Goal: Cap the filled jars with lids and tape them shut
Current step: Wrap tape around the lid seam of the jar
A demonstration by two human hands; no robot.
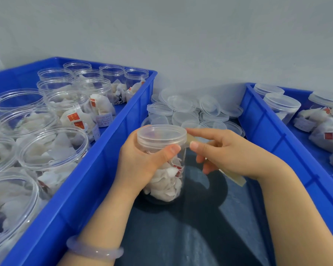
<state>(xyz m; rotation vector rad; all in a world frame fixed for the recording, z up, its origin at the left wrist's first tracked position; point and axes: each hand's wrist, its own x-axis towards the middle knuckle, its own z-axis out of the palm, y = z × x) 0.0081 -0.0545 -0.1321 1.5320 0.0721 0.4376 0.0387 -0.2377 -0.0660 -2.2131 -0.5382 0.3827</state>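
Crate of blue plastic at far left, cut off by the left and bottom edges, packed with open jars of white sachets, all upright, mouths up. Nearest ones blurred and only partly in frame. Pale bracelet on the left wrist.

Left hand wrapped round the upper body of the jar, thumb across the front just under the rim, other fingers hidden behind the clear wall. Jar between the two crates, upright, long axis vertical, mouth end up, filled with white sachets. Base down at a dark surface, contact hard to judge. Lid seated on the mouth, flat face up. Behind it, a loose pile of clear lids, overlapping, hard to count.

Tan tape strip touching the lid's right edge, pinched there between thumb and forefinger of the right hand. Long axis running from the lid down and to the right, middle hidden under the palm, far end poking out below the hand. Remaining right fingers loosely curled; unclear whether touching the strip.

Second blue crate at right, cut off by the frame, holding capped jars and white sachets, label print too small to read.
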